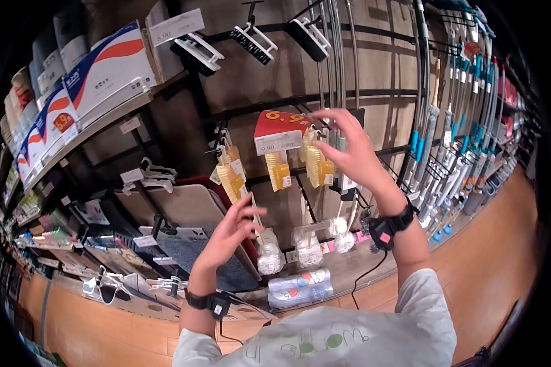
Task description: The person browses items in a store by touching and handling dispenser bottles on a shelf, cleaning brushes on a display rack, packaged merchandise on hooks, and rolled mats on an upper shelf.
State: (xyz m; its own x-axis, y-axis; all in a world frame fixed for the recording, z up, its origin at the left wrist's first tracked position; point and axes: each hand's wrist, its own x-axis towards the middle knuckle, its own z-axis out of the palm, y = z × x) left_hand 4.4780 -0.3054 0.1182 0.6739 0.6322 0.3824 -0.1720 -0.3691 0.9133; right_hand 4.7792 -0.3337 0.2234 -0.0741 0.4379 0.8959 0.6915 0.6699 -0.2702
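Note:
My right hand [346, 147] is raised beside the red price sign [280, 125], its thumb and fingers apart, close to a yellow-labelled brush pack [319, 166] on a hook. Whether the fingertips touch the pack or its hook cannot be made out. Lower and to the left, my left hand [232, 229] has its fingers spread, just below another yellow-labelled pack [231, 178]. Between the two hangs a third yellow-labelled pack [278, 171]. White wrapped brushes [309, 249] hang beneath.
Black and white brushes [254, 44] hang above. At the left, a shelf holds boxed goods [107, 70]. Mops and poles [465, 122] hang at the right. Rolled packs [300, 289] lie on the bottom ledge, above the wooden floor [477, 257].

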